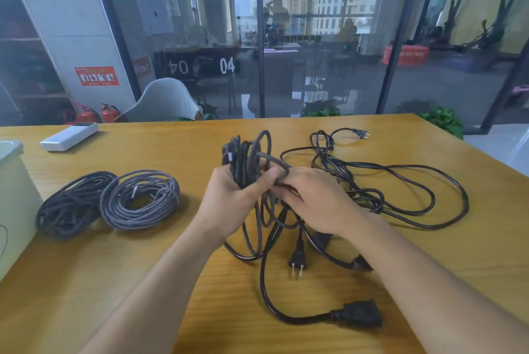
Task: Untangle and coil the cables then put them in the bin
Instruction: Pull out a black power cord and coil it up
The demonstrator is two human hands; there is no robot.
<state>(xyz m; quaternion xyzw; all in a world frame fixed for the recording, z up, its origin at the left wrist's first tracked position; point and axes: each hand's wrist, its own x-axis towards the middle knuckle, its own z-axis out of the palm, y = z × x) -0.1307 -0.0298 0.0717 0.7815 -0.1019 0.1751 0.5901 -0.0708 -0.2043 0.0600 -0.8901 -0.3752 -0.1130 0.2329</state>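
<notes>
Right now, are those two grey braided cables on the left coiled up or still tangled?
Coiled. Both braided coils lie as neat round loops side by side on the table, not yet in the bin.

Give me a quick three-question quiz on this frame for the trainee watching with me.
1. True or false: two finished coils lie on the table.
2. Which of the hands grips the upright braided bundle: A left hand, B right hand?
3. Where do the loose black power cords lie, relative to the hands?

Key:
1. True, side by side near the bin.
2. A; the right hand pinches one strand of it.
3. Mostly to the right and nearer the camera, still tangled.
</notes>
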